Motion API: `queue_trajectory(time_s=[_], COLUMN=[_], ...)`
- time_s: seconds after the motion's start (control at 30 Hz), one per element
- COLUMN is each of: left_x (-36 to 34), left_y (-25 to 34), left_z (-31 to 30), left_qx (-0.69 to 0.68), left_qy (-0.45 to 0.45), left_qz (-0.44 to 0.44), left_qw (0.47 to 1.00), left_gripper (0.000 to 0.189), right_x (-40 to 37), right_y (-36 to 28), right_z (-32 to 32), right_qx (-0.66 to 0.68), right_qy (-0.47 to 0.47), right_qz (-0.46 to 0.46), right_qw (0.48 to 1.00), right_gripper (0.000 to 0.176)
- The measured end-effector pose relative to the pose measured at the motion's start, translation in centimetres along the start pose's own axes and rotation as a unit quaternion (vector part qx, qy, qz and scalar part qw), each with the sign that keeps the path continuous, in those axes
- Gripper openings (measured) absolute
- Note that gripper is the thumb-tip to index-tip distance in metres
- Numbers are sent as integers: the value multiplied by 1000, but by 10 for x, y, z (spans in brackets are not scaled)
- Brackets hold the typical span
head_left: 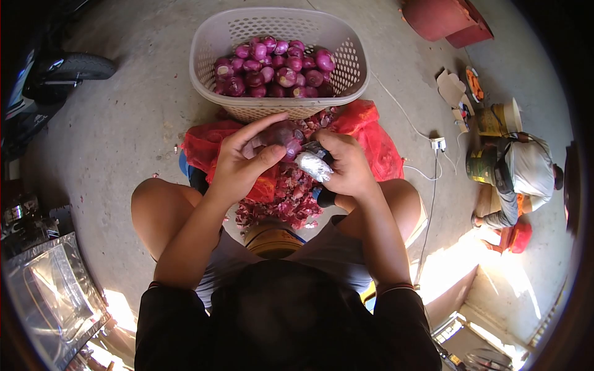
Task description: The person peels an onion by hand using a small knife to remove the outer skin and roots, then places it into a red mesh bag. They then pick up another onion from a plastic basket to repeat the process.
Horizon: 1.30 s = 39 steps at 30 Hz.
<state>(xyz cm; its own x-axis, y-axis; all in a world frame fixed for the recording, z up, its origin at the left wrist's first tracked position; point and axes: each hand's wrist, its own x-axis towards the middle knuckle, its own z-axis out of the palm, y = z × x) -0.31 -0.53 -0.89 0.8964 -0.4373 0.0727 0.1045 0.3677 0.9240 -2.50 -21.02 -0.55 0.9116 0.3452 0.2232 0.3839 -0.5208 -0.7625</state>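
Observation:
My left hand (242,162) is wrapped around a red onion (286,137), thumb in front and fingers behind it. Close against the onion's right side, my right hand (348,166) grips a small tool with a silver, foil-like wrapped end (314,166); its working edge is hidden, so its kind cannot be made out. Below both hands lies a heap of onion skins (281,204) on a red mesh sack (375,145). Just beyond stands a pale plastic basket (207,59), partly filled with shiny purple-red onions (272,67).
A motorcycle wheel (80,67) is at the far left. Another person (529,167) bends beside buckets (500,117) on the right. A power strip (438,143) with cables lies on the concrete floor. Red containers (442,21) stand at the top right.

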Motion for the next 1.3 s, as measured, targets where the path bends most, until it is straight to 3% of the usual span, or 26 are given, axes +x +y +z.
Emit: queue_trajectory(time_s=[0.3, 0.8, 1.3], left_x=[0, 0, 0], left_y=[-2, -3, -5], left_z=[-1, -1, -1], left_qx=[-14, -9, -22], left_qy=[-8, -10, 27], left_qz=[12, 7, 15], left_qw=[1000, 1000, 999], left_gripper=[48, 49, 46], right_x=[-2, 1, 0], right_y=[-3, -3, -10], right_z=[0, -4, -2], right_qx=[-3, -7, -127], right_qy=[8, -22, -14], right_qz=[19, -34, -39], right_qw=[1000, 999, 991], right_gripper=[31, 31, 28])
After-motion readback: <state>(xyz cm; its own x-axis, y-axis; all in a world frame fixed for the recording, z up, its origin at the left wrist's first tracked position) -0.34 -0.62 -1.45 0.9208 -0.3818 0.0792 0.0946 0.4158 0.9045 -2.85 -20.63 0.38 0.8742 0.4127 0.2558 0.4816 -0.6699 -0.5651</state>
